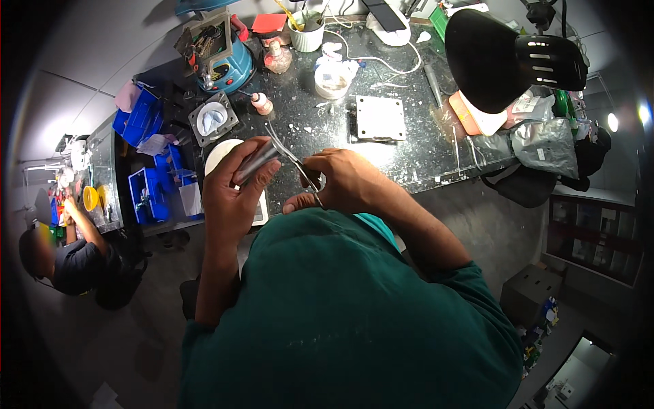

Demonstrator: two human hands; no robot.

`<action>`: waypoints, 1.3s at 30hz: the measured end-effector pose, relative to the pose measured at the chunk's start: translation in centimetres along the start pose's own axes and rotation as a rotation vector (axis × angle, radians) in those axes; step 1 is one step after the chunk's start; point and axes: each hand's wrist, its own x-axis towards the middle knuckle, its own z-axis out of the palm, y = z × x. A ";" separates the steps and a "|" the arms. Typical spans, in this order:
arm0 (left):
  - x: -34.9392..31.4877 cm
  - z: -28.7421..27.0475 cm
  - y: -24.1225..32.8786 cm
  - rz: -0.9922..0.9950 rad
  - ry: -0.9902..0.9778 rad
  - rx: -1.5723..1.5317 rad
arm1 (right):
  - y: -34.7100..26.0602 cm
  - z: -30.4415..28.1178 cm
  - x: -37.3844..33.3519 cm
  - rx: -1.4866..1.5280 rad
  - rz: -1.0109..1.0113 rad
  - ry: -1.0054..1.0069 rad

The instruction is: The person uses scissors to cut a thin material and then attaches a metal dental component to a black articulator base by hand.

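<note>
My left hand [228,178] is closed around a silvery grey, tube-like piece [256,166] just in front of my body, thumb on its near side. To its right, my right hand [347,178] grips metal scissors [295,159]. Their blades point away from me and meet the far end of the silvery piece; whether they cut into it I cannot tell. Behind my left hand, a round white thing [221,154] is partly hidden. Beyond it stands a metal flask half [213,121] with pale plaster in it.
The speckled dark bench [300,112] carries a square metal plate [380,117], a white tub [333,78], a pink-capped bottle [261,103] and a blue machine [230,68]. A black lamp [485,61] overhangs the right. Blue bins [148,194] stand left; a person [82,255] works farther left.
</note>
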 end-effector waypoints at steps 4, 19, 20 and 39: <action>0.0 -0.6 0.1 -0.051 0.006 -0.035 | -0.4 0.0 -0.3 0.074 0.079 -0.001; 0.9 -0.8 0.3 0.003 -0.038 0.008 | -1.1 -0.4 -1.0 0.283 0.116 -0.089; 0.9 -0.6 0.1 0.013 -0.021 0.003 | -0.8 -0.2 -0.9 0.310 0.068 -0.099; 0.3 -0.6 0.1 0.038 -0.019 0.039 | -0.5 -0.5 0.0 -0.069 -0.024 0.039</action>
